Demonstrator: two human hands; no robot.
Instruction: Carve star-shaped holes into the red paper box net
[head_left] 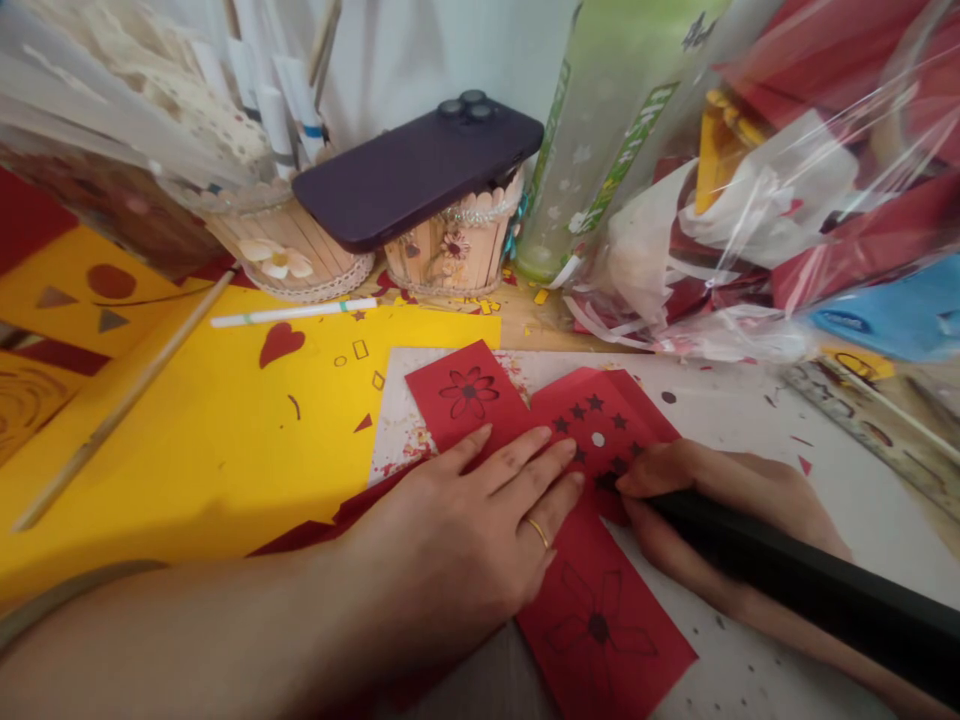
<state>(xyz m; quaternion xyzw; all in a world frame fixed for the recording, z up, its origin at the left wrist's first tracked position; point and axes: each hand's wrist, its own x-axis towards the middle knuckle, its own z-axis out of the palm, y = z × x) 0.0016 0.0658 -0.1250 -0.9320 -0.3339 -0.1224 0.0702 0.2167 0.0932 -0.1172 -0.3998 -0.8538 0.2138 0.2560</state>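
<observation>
my left fingers [525, 452] lie spread flat on the red paper [616, 400] mid-frame while my right fingers [660, 468] clasp a black tool [795, 570], apparently marking or cutting the ring of stars [577, 411], so the next move likely calls for keeping that paper pinned still.

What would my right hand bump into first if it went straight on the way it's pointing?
Most likely your left hand, fingertips first: they lie on the red paper just ahead of the right hand and its black tool. Depth is unclear, so it might pass slightly above.
</observation>
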